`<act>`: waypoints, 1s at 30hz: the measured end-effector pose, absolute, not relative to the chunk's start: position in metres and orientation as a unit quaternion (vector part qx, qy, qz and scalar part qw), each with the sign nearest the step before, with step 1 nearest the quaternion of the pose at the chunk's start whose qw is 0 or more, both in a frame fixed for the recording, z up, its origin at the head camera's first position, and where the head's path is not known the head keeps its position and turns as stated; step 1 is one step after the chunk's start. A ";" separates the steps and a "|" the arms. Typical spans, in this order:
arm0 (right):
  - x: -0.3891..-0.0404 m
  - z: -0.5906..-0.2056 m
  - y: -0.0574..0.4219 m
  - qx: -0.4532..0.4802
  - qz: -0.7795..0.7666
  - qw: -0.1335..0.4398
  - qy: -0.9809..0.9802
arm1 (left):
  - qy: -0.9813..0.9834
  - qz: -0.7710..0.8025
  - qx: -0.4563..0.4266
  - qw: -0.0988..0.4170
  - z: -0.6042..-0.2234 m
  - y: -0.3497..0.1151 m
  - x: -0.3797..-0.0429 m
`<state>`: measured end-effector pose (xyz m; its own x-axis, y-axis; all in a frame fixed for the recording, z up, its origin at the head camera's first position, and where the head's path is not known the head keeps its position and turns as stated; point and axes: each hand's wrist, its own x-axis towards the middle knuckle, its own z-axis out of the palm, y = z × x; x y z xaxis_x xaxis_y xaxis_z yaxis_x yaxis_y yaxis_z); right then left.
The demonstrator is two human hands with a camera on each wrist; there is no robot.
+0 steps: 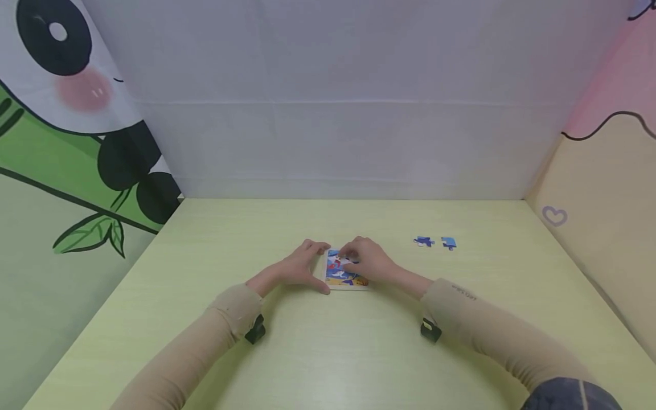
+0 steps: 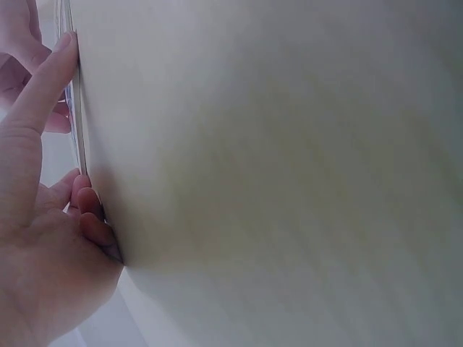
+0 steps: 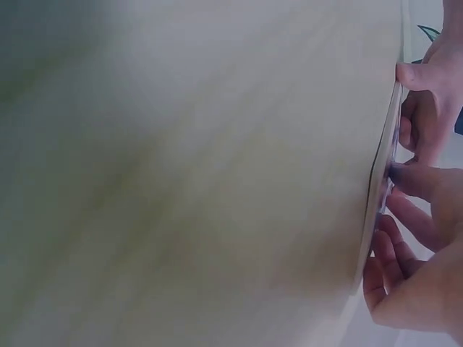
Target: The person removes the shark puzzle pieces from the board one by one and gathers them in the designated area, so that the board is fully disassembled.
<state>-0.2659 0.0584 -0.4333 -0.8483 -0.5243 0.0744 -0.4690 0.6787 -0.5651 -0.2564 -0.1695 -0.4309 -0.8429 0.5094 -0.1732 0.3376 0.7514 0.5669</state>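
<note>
A small jigsaw puzzle [image 1: 338,279] in a pale tray, with a blue and sandy sea picture, lies on the table between both hands. My left hand [image 1: 297,266] holds its left side, thumb at the near corner and forefinger at the far corner. In the left wrist view the thumb [image 2: 54,79] lies along the tray's edge. My right hand [image 1: 371,261] bends over the picture's upper right, thumb and fingertips pinching a puzzle piece that they mostly hide. The right thumb [image 3: 416,177] touches down at the puzzle's surface in the right wrist view.
Two loose blue puzzle pieces lie to the right, a darker piece [image 1: 424,241] and a lighter piece [image 1: 449,243]. The pale wooden table [image 1: 328,353] meets a grey-white cloth wall [image 1: 328,154] at its far edge, with printed panels on both sides.
</note>
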 end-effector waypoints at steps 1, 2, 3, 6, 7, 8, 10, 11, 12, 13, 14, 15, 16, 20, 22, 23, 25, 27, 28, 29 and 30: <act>-0.266 -0.432 0.058 -0.272 -0.294 0.048 0.915 | 0.922 0.266 0.230 0.160 -0.431 -0.169 -0.256; -0.266 -0.431 0.058 -0.274 -0.292 0.049 0.915 | 0.923 0.265 0.229 0.159 -0.430 -0.169 -0.256; -0.266 -0.430 0.058 -0.277 -0.289 0.049 0.915 | 0.923 0.265 0.229 0.158 -0.430 -0.169 -0.256; -0.266 -0.427 0.057 -0.279 -0.285 0.056 0.915 | 0.924 0.264 0.229 0.157 -0.429 -0.169 -0.256; -0.266 -0.427 0.057 -0.279 -0.284 0.058 0.915 | 0.924 0.263 0.231 0.154 -0.430 -0.170 -0.257; -0.267 -0.426 0.057 -0.280 -0.284 0.060 0.915 | 0.924 0.264 0.230 0.155 -0.430 -0.170 -0.257; -0.267 -0.426 0.057 -0.281 -0.286 0.062 0.914 | 0.923 0.267 0.229 0.157 -0.429 -0.171 -0.257; -0.267 -0.426 0.057 -0.283 -0.287 0.062 0.913 | 0.923 0.267 0.228 0.158 -0.429 -0.171 -0.257; -0.267 -0.426 0.057 -0.287 -0.286 0.060 0.913 | 0.922 0.269 0.228 0.158 -0.429 -0.172 -0.257; -0.267 -0.426 0.057 -0.291 -0.284 0.057 0.912 | 0.921 0.271 0.228 0.159 -0.429 -0.172 -0.257; -0.268 -0.427 0.057 -0.295 -0.283 0.054 0.911 | 0.920 0.274 0.226 0.162 -0.429 -0.172 -0.257; -0.268 -0.427 0.057 -0.300 -0.280 0.050 0.911 | 0.920 0.276 0.227 0.164 -0.428 -0.172 -0.257; -0.268 -0.427 0.057 -0.303 -0.278 0.047 0.910 | 0.919 0.277 0.226 0.165 -0.428 -0.172 -0.257; -0.269 -0.426 0.056 -0.309 -0.267 0.043 0.912 | 0.920 0.276 0.223 0.167 -0.428 -0.172 -0.257; -0.270 -0.425 0.056 -0.310 -0.266 0.046 0.911 | 0.921 0.274 0.220 0.167 -0.428 -0.172 -0.257; -0.270 -0.424 0.055 -0.312 -0.266 0.048 0.911 | 0.921 0.274 0.220 0.167 -0.428 -0.172 -0.257; -0.271 -0.424 0.055 -0.312 -0.268 0.051 0.910 | 0.921 0.275 0.220 0.166 -0.428 -0.172 -0.256; -0.271 -0.424 0.054 -0.309 -0.274 0.055 0.909 | 0.921 0.277 0.219 0.167 -0.427 -0.172 -0.256; -0.271 -0.424 0.054 -0.305 -0.275 0.054 0.910 | 0.920 0.277 0.219 0.167 -0.427 -0.172 -0.256; -0.271 -0.424 0.054 -0.299 -0.278 0.056 0.911 | 0.920 0.279 0.218 0.168 -0.427 -0.172 -0.256; -0.271 -0.423 0.054 -0.294 -0.283 0.058 0.911 | 0.920 0.280 0.217 0.169 -0.426 -0.172 -0.255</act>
